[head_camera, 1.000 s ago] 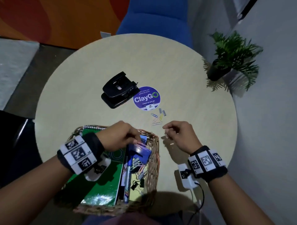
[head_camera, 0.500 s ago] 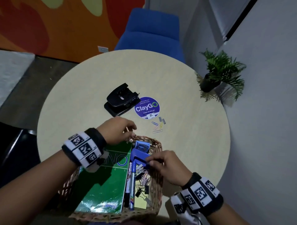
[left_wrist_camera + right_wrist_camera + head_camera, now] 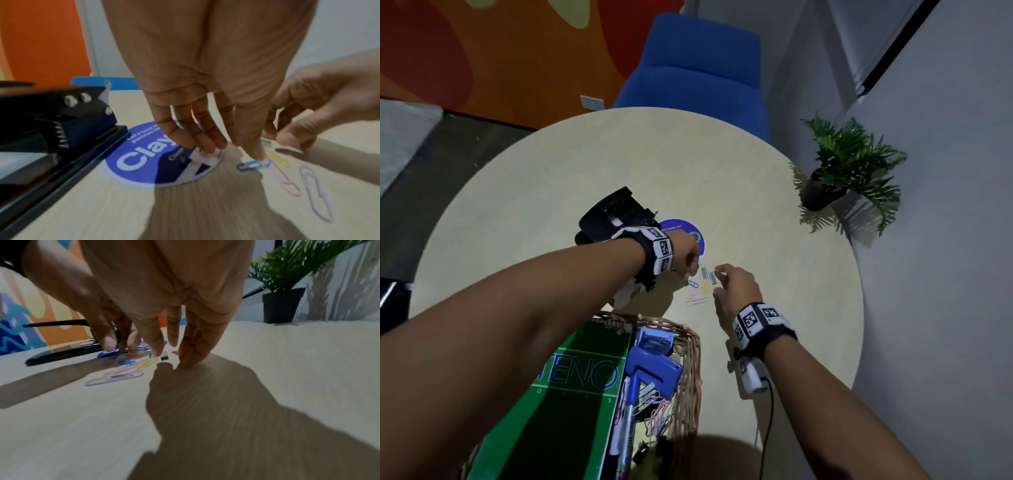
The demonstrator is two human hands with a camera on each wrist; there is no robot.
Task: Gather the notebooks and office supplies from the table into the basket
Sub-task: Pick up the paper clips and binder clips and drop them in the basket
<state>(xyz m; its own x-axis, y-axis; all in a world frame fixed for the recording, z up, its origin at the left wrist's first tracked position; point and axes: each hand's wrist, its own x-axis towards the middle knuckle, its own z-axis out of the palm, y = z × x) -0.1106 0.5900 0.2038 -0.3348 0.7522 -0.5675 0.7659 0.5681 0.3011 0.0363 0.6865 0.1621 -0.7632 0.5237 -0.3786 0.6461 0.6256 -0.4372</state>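
Observation:
On the round table, a few coloured paper clips [image 3: 698,294] and short staple strips [image 3: 709,276] lie just past the wicker basket [image 3: 691,356]. My left hand [image 3: 690,266] reaches over them with straight fingers. One fingertip presses the blue paper clip [image 3: 252,164], the others touch a small white piece [image 3: 202,154] on the sticker. My right hand [image 3: 717,279] comes in from the right, fingers spread, index tip at a staple strip [image 3: 164,357] and thumb on the table beside it. The basket holds a green notebook [image 3: 571,394], a blue stapler [image 3: 650,370], a marker and clips.
A black hole punch [image 3: 616,212] sits left of the purple ClayGo sticker [image 3: 144,159], close behind my left wrist. A potted plant [image 3: 849,168] stands off the table's right edge and a blue chair [image 3: 698,75] behind it.
Both hands have left the basket and moved forward to the clips and staples. The right hand let go of the blue stapler, which now lies in the basket.

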